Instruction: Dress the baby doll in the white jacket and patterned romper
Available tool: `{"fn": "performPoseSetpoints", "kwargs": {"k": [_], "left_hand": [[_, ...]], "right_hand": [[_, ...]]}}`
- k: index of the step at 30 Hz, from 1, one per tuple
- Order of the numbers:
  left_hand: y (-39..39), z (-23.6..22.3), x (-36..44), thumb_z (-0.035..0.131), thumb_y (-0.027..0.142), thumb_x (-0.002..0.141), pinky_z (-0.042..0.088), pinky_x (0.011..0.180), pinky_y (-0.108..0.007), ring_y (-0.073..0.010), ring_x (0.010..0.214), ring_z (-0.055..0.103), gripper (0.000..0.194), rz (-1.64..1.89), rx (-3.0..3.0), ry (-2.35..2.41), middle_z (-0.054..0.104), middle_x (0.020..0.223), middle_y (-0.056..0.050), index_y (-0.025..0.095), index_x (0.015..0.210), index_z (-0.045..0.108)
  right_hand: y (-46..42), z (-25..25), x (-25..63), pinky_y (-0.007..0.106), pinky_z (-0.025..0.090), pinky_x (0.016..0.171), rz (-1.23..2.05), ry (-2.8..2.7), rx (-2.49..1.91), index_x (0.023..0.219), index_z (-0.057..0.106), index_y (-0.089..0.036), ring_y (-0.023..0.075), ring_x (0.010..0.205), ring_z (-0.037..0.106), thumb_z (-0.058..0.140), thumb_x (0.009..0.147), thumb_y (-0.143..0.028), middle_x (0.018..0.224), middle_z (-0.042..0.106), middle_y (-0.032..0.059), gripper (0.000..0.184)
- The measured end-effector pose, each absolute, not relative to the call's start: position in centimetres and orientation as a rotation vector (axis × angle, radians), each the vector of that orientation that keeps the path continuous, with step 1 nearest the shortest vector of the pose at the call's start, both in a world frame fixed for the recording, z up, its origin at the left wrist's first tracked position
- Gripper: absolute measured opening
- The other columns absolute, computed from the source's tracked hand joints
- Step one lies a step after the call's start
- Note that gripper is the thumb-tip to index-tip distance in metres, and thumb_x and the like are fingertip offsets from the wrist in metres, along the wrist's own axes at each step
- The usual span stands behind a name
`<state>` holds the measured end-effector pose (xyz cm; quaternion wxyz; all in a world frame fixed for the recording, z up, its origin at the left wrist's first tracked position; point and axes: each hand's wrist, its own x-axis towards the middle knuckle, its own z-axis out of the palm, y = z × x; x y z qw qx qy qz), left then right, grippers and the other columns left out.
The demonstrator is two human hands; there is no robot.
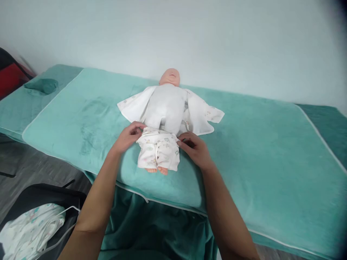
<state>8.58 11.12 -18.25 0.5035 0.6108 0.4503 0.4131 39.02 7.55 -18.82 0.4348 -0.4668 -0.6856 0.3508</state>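
Left hand (129,136) and right hand (197,150) pinch opposite waist edges of white printed cloth trousers (166,148), on white-bodied plastic baby doll (168,103) atop green plush bed (260,162); keep tension even.

No text is showing legibly; the doll trousers (165,157) between left hand (129,135) and right hand (196,148) are bearing small, unreadable prints (176,153).

We reach forward, left arm (94,196) and right arm (223,204) bare, slanting inward. Left hand (129,136) and right hand (197,150) apart, turned toward each other, our fingers (189,135) bent, thumbs (185,146) near forefingers, both pinching, right slightly lower.
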Motion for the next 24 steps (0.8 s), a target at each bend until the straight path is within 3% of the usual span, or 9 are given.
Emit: {"fn": "performPoseSetpoints", "kwargs": {"k": [6,10,12,15,18,20,24], "left_hand": [[11.20,-18.05,8.80,0.071,0.028,0.082,0.047,0.077,-0.027,-0.0156,0.095,0.058,0.031,1.017,1.617,1.076,0.059,0.120,-0.007,0.027,0.113,0.074],[11.40,-18.07,9.02,0.070,0.024,0.080,0.049,0.088,-0.027,-0.0168,0.109,0.058,0.022,1.041,1.591,1.061,0.055,0.133,-0.009,0.023,0.102,0.072],[11.46,-18.20,9.04,0.071,0.024,0.079,0.048,0.090,-0.027,-0.0162,0.109,0.058,0.017,1.062,1.573,1.049,0.056,0.132,-0.009,0.021,0.095,0.069],[11.49,-18.41,9.00,0.071,0.024,0.078,0.047,0.081,-0.025,-0.0126,0.094,0.057,0.014,1.061,1.539,1.045,0.058,0.126,-0.007,0.019,0.089,0.065],[11.42,-18.49,8.98,0.072,0.029,0.080,0.041,0.067,-0.024,-0.0107,0.074,0.051,0.016,0.996,1.507,1.093,0.063,0.099,-0.002,0.019,0.090,0.063],[11.36,-18.50,8.99,0.070,0.033,0.083,0.039,0.065,-0.024,-0.0114,0.071,0.049,0.018,0.963,1.506,1.117,0.061,0.086,0.000,0.019,0.093,0.064],[11.33,-18.72,8.91,0.066,0.038,0.089,0.038,0.068,-0.026,-0.0123,0.073,0.049,0.020,0.936,1.547,1.110,0.058,0.082,0.001,0.019,0.095,0.065]], "right_hand": [[7.58,-19.18,39.65,0.041,0.053,0.091,0.830,-1.810,-1.075,0.092,0.064,-0.025,0.0216,0.096,0.065,0.075,0.087,-0.045,0.102,0.067,0.0053,0.023],[7.22,-19.42,39.32,0.038,0.055,0.082,0.763,-1.736,-1.152,0.091,0.064,-0.025,0.0206,0.091,0.066,0.074,0.087,-0.044,0.099,0.068,0.0049,0.022],[7.12,-19.34,39.13,0.037,0.054,0.080,0.693,-1.745,-1.172,0.088,0.063,-0.025,0.0203,0.088,0.066,0.073,0.088,-0.041,0.097,0.068,0.0049,0.020],[7.24,-19.05,39.00,0.039,0.052,0.081,0.595,-1.832,-1.165,0.082,0.060,-0.025,0.0211,0.088,0.063,0.070,0.089,-0.038,0.094,0.065,0.0053,0.018],[7.47,-18.81,39.14,0.038,0.051,0.080,0.628,-1.913,-1.133,0.080,0.059,-0.024,0.0209,0.086,0.061,0.068,0.091,-0.037,0.092,0.064,0.0050,0.018],[7.54,-18.75,39.36,0.038,0.051,0.082,0.681,-1.951,-1.089,0.082,0.060,-0.024,0.0210,0.088,0.062,0.068,0.091,-0.036,0.094,0.064,0.0050,0.016],[7.41,-18.97,39.82,0.038,0.050,0.088,0.740,-2.006,-1.040,0.090,0.062,-0.024,0.0212,0.097,0.063,0.069,0.090,-0.031,0.100,0.067,0.0047,0.010]]}}
